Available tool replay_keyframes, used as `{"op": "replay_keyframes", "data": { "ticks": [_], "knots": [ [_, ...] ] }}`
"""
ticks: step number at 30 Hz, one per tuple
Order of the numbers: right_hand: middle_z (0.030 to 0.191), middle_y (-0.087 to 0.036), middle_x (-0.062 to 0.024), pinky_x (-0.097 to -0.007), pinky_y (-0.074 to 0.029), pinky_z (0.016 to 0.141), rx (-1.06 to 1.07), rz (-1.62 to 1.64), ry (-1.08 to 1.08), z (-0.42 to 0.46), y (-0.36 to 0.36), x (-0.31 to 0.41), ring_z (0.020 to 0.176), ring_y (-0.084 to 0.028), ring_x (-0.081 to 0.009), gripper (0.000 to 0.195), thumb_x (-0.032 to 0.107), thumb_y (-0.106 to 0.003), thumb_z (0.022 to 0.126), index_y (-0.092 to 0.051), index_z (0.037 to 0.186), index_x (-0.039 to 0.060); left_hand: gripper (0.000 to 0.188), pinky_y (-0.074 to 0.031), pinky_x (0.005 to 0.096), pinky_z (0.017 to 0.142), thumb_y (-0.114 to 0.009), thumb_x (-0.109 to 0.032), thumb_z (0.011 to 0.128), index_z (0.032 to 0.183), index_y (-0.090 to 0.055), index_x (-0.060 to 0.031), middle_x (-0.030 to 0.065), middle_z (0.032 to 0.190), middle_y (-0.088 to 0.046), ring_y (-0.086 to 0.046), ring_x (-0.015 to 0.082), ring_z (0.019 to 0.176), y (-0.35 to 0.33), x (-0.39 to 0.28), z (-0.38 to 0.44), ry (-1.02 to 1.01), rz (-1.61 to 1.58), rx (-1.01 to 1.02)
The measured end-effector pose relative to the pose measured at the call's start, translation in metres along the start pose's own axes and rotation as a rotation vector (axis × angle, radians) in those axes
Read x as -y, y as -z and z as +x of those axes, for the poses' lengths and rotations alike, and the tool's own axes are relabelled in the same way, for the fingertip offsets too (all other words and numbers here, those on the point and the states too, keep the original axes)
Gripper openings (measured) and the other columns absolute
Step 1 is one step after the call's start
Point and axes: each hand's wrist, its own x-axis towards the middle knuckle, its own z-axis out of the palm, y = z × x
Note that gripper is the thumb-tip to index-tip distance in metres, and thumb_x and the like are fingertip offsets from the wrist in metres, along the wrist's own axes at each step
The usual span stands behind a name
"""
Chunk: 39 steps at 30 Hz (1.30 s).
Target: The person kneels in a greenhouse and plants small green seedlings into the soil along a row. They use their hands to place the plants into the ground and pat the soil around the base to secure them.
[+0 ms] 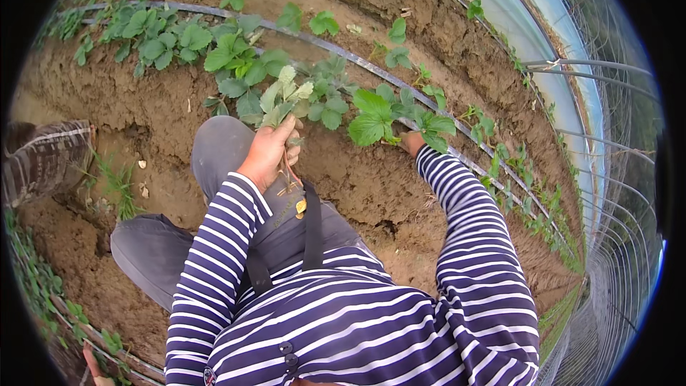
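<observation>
My left hand (271, 150) is closed around a bunch of picked strawberry leaves (284, 95), above my bent knee. Long reddish stems (290, 171) hang below my fist, and a yellowed leaf (301, 207) shows under them over my trouser leg. My right hand (412, 142) reaches in at the base of a strawberry plant (371, 115) on the raised soil bed. Leaves cover most of its fingers, so what they grip cannot be seen. Behind both hands, a dark drip irrigation hose (348, 57) runs along the bed between rows of plants.
A greenhouse wall of plastic film (579, 59) and metal hoops (595, 67) curves along the right. At the left lies a patterned sack (48, 161) beside a grass tuft (120, 185). Another person's hand (96, 367) shows at the lower left, near another plant row (40, 279).
</observation>
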Motion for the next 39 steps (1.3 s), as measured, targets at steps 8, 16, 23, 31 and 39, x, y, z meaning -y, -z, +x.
{"op": "replay_keyframes", "data": {
  "ticks": [8,16,23,31,39],
  "knots": [
    [0.112,-0.06,-0.0111,-0.0311,-0.039,0.092,-0.219,1.421,-0.741,-0.062,-0.029,-0.044,0.104,-0.054,-0.0227,0.032,0.021,-0.047,0.09,-0.052,0.114,0.0008,0.027,-0.028,0.0241,0.044,-0.054,-0.032,0.09,0.092,-0.052,-0.0047,-0.0015,0.069,-0.04,-0.036,0.0097,0.049,-0.01,0.004,0.006,-0.01,-0.015,0.061],
    [0.111,-0.06,-0.0125,-0.0372,-0.039,0.091,-0.112,0.873,-0.356,0.028,0.03,0.03,0.103,-0.055,-0.0277,0.046,0.035,-0.059,0.083,-0.058,0.112,-0.0005,0.028,-0.029,0.024,0.044,-0.055,-0.032,0.089,0.093,-0.051,-0.005,-0.0029,0.066,-0.04,-0.036,0.0096,0.048,-0.01,0.004,0.001,-0.028,0.02,0.018],
    [0.113,-0.06,-0.0122,-0.0375,-0.038,0.093,-0.395,0.731,-0.604,0.041,-0.015,0.048,0.104,-0.054,-0.0284,0.044,0.033,-0.057,0.085,-0.057,0.113,-0.0001,0.027,-0.029,0.023,0.044,-0.055,-0.031,0.09,0.093,-0.051,-0.0047,-0.0025,0.065,-0.04,-0.036,0.0092,0.048,-0.006,0.001,-0.002,-0.022,0.017,0.016],
    [0.117,-0.058,-0.0117,-0.0371,-0.034,0.098,-0.697,0.827,-0.931,0.025,-0.052,0.084,0.107,-0.052,-0.03,0.04,0.029,-0.051,0.089,-0.055,0.117,0.0011,0.028,-0.029,0.0248,0.043,-0.055,-0.031,0.09,0.092,-0.052,-0.0033,-0.0017,0.065,-0.042,-0.038,0.011,0.048,0.01,-0.001,-0.009,-0.048,0.031,-0.065],
    [0.108,-0.062,-0.011,-0.0355,-0.048,0.077,-0.169,0.061,-0.881,0.031,-0.015,0.031,0.094,-0.06,-0.027,0.028,0.018,-0.044,0.09,-0.061,0.107,0.0049,0.026,-0.031,0.0228,0.045,-0.053,-0.032,0.091,0.091,-0.051,-0.0061,-0.0018,0.07,-0.041,-0.038,0.0096,0.051,-0.002,0.0,-0.012,-0.016,0.018,0.007]
  ]
}}
